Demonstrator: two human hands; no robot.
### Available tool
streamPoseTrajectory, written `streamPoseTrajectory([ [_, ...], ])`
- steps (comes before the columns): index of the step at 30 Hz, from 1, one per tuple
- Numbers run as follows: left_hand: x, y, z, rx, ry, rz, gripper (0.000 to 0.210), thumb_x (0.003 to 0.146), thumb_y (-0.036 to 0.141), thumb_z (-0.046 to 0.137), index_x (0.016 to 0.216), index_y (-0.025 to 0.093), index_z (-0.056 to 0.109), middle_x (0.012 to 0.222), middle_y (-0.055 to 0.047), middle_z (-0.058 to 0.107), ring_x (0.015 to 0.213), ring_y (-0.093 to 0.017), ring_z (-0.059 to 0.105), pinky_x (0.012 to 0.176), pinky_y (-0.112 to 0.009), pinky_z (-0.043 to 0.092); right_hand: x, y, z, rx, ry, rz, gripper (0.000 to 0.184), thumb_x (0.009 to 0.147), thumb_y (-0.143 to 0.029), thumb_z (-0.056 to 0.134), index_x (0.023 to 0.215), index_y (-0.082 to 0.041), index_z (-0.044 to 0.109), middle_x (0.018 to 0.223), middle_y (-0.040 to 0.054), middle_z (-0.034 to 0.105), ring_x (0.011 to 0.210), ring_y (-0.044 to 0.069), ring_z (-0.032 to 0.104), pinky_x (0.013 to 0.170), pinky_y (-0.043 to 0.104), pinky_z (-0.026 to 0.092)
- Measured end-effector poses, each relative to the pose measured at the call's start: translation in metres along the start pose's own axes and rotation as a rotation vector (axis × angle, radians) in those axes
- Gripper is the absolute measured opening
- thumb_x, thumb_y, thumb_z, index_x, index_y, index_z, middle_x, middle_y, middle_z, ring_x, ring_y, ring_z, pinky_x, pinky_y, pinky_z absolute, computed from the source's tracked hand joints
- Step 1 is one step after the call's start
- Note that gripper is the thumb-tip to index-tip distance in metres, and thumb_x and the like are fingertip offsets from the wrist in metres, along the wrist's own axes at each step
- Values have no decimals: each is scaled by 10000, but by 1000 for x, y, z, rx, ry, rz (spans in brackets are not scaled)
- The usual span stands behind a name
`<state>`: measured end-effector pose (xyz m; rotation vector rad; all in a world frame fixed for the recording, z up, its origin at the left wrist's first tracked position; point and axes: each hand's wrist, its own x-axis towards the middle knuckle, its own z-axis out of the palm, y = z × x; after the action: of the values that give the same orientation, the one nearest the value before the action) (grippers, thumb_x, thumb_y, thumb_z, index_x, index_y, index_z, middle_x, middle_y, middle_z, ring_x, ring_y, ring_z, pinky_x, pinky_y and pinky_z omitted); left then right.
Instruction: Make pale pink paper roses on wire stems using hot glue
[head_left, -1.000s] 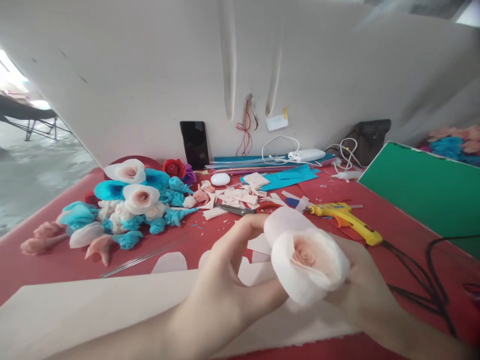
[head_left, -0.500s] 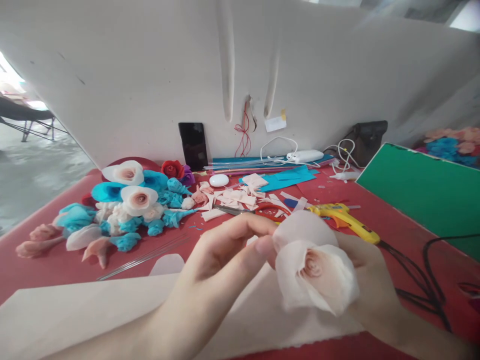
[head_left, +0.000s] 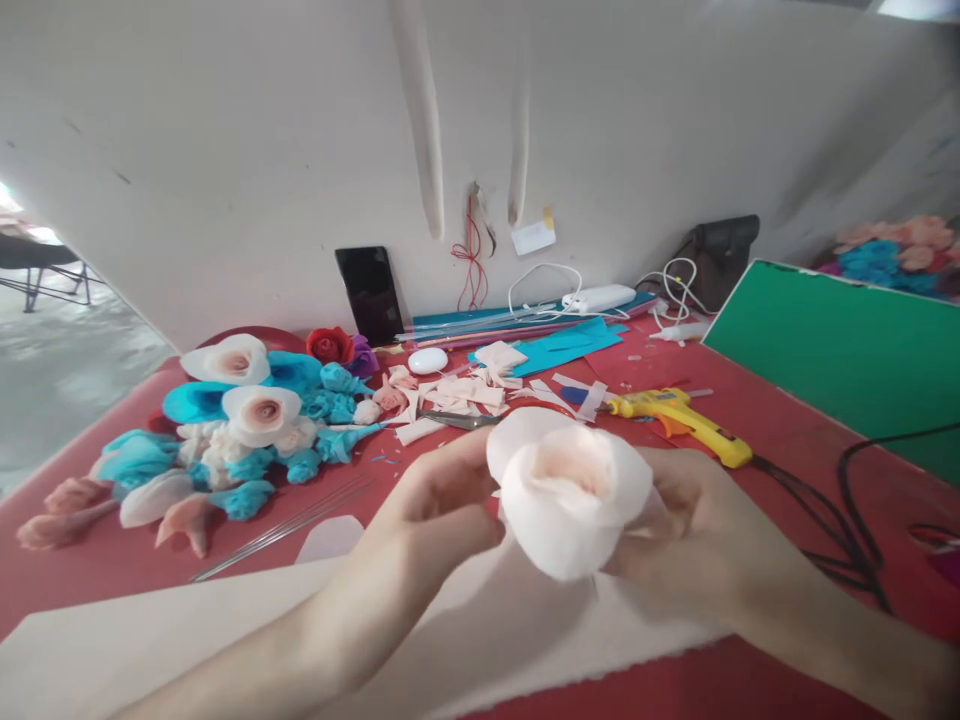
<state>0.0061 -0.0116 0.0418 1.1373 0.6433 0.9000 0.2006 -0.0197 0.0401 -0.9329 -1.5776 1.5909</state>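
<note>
A pale pink-white paper flower (head_left: 566, 535) is between my hands, its centre turned up toward me. My right hand (head_left: 697, 530) is closed round its base from the right, with the fingertips partly hidden behind the petals. From the left, my left hand (head_left: 435, 520) curls with its fingers behind the outer petal (head_left: 517, 435) and its thumb bent near the petal's edge. A large sheet of pale paper (head_left: 247, 640) lies under both hands. Scissors (head_left: 457, 418) lie just beyond the flower, which covers part of their handles.
Finished blue, white and pink paper flowers (head_left: 259, 415) are heaped at the left. Thin wires (head_left: 277, 530) lie before them. A yellow glue gun (head_left: 686, 420) with a black cord rests at the right, near a green board (head_left: 832, 360). Paper scraps (head_left: 465, 390) and a phone (head_left: 367, 295) are at the back.
The flower has moved left and turned, so its centre faces more upward. My left thumb has come off the outer petal and bent down. The whole view has shifted slightly.
</note>
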Motion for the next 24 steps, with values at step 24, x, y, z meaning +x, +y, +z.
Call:
streamPoseTrajectory([
  [24, 3, 1, 9, 681, 190, 268, 601, 750, 234, 641, 1290, 302, 385, 915, 23, 653, 806, -151, 652, 736, -244, 565, 2, 1, -2, -266, 33, 26, 114, 793, -379, 614, 833, -279, 650, 722, -27, 596, 647, 122, 534, 518, 189, 394],
])
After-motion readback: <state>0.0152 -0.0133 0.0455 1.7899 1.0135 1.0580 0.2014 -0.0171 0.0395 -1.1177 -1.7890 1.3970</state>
